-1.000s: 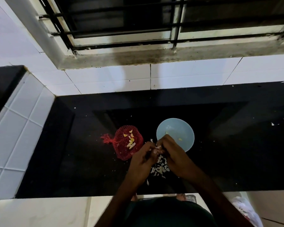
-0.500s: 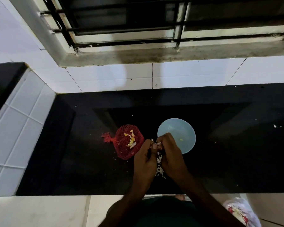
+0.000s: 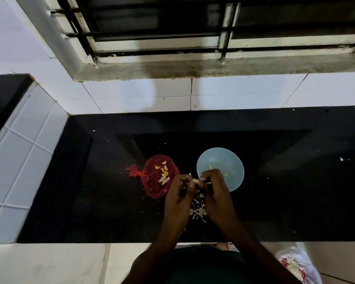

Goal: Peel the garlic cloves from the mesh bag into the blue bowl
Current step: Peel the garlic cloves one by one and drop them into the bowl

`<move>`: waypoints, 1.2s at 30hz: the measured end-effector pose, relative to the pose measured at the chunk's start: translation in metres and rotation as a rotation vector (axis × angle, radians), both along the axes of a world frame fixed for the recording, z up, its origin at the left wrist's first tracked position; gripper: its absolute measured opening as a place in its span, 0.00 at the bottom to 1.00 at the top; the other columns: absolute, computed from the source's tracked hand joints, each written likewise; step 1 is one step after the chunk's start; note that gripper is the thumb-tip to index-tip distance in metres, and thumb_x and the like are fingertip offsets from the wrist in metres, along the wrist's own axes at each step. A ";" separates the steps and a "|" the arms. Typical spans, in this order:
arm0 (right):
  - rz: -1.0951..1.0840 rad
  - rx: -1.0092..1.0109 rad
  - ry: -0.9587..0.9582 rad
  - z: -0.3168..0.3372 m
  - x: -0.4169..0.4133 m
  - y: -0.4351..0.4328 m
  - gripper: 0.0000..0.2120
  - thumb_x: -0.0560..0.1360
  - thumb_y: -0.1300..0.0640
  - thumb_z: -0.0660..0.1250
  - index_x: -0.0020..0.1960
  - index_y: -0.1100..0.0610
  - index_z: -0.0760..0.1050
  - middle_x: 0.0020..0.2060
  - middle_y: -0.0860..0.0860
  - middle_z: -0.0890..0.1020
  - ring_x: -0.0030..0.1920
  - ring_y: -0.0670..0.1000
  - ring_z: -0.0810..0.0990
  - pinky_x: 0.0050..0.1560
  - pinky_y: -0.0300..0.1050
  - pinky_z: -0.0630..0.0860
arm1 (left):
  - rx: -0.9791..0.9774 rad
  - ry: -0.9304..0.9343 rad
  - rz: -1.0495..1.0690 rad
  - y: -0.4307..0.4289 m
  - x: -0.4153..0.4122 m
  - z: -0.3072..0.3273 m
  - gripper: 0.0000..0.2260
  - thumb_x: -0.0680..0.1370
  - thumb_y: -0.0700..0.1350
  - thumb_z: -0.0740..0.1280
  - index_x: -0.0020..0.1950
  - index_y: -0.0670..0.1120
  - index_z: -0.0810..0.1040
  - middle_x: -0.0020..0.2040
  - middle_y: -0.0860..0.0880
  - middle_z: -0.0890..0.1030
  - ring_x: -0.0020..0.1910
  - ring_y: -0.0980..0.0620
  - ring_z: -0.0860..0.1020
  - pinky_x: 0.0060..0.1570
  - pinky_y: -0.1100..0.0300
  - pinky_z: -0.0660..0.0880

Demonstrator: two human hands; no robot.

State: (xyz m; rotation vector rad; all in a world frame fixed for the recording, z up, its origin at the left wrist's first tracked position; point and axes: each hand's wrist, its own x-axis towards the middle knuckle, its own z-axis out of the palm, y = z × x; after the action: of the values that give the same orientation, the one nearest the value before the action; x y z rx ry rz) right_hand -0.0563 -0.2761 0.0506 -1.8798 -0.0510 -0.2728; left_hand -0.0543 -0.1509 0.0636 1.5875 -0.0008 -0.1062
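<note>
Pinching garlic clove (image 3: 196, 180) between curled left hand (image 3: 179, 194) and right hand (image 3: 217, 192); best to strip skin fully before dropping into blue bowl (image 3: 232, 160) at two o'clock.

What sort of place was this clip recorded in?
Probably a home kitchen: a black counter against white wall tiles, under a barred window, with a red mesh bag of garlic and a blue bowl on it.
</note>
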 end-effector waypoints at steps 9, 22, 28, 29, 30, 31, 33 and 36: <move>-0.101 -0.059 0.126 -0.009 -0.002 -0.012 0.06 0.79 0.63 0.69 0.49 0.52 0.79 0.45 0.43 0.83 0.49 0.43 0.83 0.50 0.48 0.81 | 0.078 0.008 -0.013 0.011 0.000 -0.013 0.04 0.84 0.46 0.64 0.56 0.48 0.77 0.47 0.47 0.82 0.41 0.48 0.83 0.46 0.52 0.81; -0.033 -0.090 0.248 -0.014 -0.001 -0.017 0.02 0.77 0.55 0.73 0.47 0.50 0.80 0.41 0.42 0.85 0.45 0.39 0.84 0.47 0.45 0.81 | 0.312 -0.028 -0.028 0.016 0.003 -0.036 0.06 0.85 0.45 0.62 0.50 0.51 0.78 0.42 0.52 0.80 0.40 0.54 0.79 0.41 0.59 0.75; -0.007 -0.220 0.250 -0.032 -0.003 -0.021 0.07 0.74 0.59 0.76 0.50 0.51 0.84 0.44 0.43 0.87 0.46 0.39 0.84 0.50 0.41 0.81 | 0.361 0.068 -0.016 0.020 0.009 -0.047 0.07 0.82 0.44 0.67 0.50 0.58 0.78 0.45 0.54 0.83 0.43 0.58 0.82 0.48 0.59 0.78; 0.008 -0.262 0.250 -0.035 -0.003 -0.022 0.08 0.74 0.59 0.75 0.52 0.51 0.85 0.46 0.44 0.87 0.48 0.39 0.84 0.51 0.42 0.81 | 0.371 0.063 -0.019 0.020 0.009 -0.050 0.07 0.82 0.45 0.68 0.51 0.59 0.78 0.46 0.55 0.83 0.45 0.57 0.82 0.49 0.57 0.79; 0.031 -0.306 0.258 -0.036 -0.002 -0.023 0.09 0.75 0.60 0.74 0.55 0.52 0.85 0.48 0.46 0.87 0.49 0.42 0.85 0.53 0.43 0.81 | 0.379 0.058 -0.020 0.021 0.009 -0.053 0.07 0.82 0.45 0.68 0.51 0.58 0.78 0.47 0.55 0.83 0.45 0.56 0.82 0.49 0.55 0.80; 0.057 -0.360 0.269 -0.038 -0.002 -0.024 0.10 0.76 0.60 0.72 0.56 0.52 0.85 0.49 0.47 0.87 0.50 0.45 0.85 0.53 0.45 0.81 | 0.385 0.057 -0.018 0.022 0.008 -0.055 0.06 0.82 0.45 0.68 0.52 0.58 0.78 0.47 0.56 0.83 0.45 0.56 0.83 0.49 0.54 0.81; 0.085 -0.517 0.276 -0.041 -0.001 -0.025 0.09 0.77 0.60 0.70 0.55 0.51 0.84 0.46 0.50 0.87 0.48 0.49 0.85 0.49 0.47 0.80 | 0.385 0.081 -0.006 0.024 0.008 -0.057 0.04 0.82 0.45 0.68 0.52 0.56 0.79 0.47 0.56 0.83 0.44 0.56 0.83 0.49 0.52 0.81; 0.036 -0.658 0.249 -0.036 0.000 -0.027 0.05 0.79 0.52 0.68 0.49 0.49 0.83 0.39 0.50 0.86 0.42 0.50 0.84 0.42 0.46 0.77 | 0.375 0.123 0.008 0.024 0.006 -0.055 0.03 0.82 0.46 0.68 0.53 0.55 0.78 0.47 0.54 0.84 0.41 0.58 0.83 0.48 0.53 0.82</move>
State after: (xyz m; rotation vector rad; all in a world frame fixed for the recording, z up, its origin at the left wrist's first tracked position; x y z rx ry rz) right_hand -0.0561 -0.3031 0.0150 -2.5507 -0.0034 0.0153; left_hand -0.0479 -0.1268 0.0085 1.9528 0.1277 -0.2074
